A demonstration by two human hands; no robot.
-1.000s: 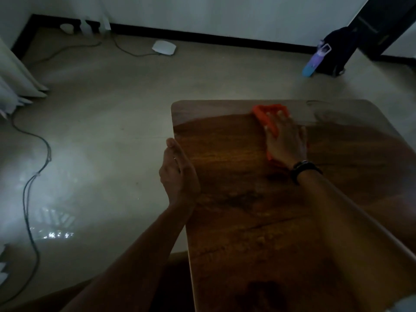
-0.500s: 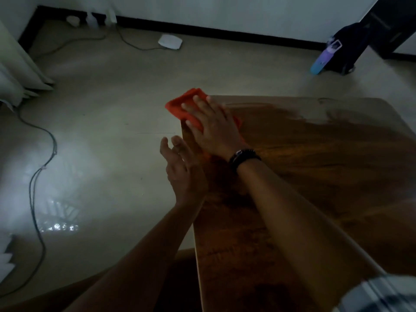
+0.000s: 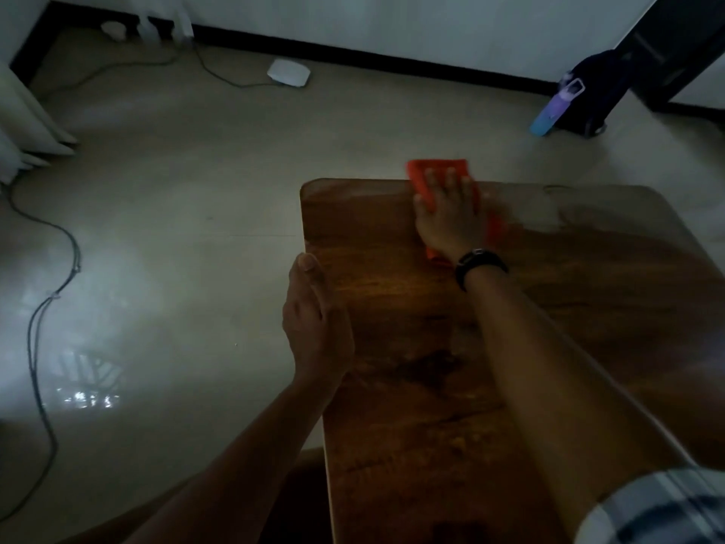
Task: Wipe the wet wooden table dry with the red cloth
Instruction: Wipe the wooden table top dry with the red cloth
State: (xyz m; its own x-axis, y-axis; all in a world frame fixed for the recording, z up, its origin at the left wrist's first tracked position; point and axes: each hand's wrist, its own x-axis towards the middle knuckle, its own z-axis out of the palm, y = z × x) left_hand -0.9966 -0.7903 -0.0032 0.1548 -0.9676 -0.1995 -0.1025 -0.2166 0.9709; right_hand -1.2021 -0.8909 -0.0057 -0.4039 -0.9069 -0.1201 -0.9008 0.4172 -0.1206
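The wooden table fills the lower right of the head view, dark brown with a paler sheen along its far right part. The red cloth lies at the table's far edge, its top corner hanging over the rim. My right hand presses flat on the cloth with straight fingers; a black watch is on that wrist. My left hand rests against the table's left edge, fingers straight, holding nothing.
A grey floor surrounds the table. A dark cable snakes along the left. A white flat device with a cord lies by the far wall. A purple-blue bottle leans on a dark bag at far right.
My right hand has slid the cloth from the table's far left corner rightward along the far edge. My left hand has stayed at the left edge.
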